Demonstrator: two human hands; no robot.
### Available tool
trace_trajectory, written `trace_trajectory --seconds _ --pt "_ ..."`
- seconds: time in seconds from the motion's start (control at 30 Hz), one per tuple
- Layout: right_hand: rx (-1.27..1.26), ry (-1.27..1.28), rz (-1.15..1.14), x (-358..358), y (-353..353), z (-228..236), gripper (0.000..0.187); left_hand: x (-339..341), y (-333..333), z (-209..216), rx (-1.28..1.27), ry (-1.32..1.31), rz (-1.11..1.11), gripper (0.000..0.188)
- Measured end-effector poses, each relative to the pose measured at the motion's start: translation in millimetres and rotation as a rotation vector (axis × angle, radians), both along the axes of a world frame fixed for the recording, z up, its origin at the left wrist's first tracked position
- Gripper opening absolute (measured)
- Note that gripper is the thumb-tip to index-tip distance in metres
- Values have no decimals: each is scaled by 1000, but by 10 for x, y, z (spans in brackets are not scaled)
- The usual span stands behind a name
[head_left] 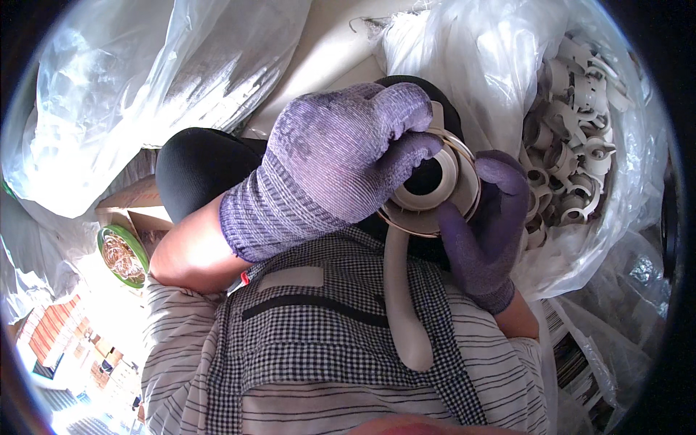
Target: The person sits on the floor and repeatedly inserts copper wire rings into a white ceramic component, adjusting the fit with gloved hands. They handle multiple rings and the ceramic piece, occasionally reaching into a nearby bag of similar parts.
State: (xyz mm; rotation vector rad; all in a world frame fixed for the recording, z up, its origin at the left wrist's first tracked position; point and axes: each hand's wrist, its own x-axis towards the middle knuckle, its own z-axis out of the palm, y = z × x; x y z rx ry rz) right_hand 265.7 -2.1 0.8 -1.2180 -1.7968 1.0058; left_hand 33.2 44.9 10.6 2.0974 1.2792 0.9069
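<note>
Over my lap I hold a round off-white plastic part with a long curved handle (403, 304). Its open ring faces up and shows a dark hole in the middle. Around the rim runs a thin copper-coloured wire ring (476, 201). My left hand (341, 148), in a purple knit glove, pinches the upper left of the rim between thumb and fingers. From the right, my gloved right hand (489, 221) grips the opposite side, thumb on the near edge. The handle points down toward my checked apron (312, 341). Some of the far rim is hidden by my left fingers.
At the right, a clear plastic bag (580, 261) holds many off-white plastic parts (573, 145). To the left, a green-rimmed round container (125, 255) of thin copper-coloured wire rings sits beside a cardboard box (138, 203). Another large clear plastic bag (145, 94) spreads at the upper left.
</note>
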Motion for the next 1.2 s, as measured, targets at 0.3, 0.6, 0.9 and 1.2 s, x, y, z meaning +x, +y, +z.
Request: trace_trajectory --seconds 0.3,0.6,0.9,1.2 --pt "80 -208 -36 -15 27 8 48 -103 -55 109 -209 -150 -75 27" --pt "172 -26 -103 -64 90 -113 26 -28 -107 -35 -116 -216 26 14" --pt "126 24 -88 -38 250 -81 19 42 35 -74 -130 -276 -19 18" --pt "199 -64 68 77 168 -130 52 -82 -117 -202 -69 -245 -127 37"
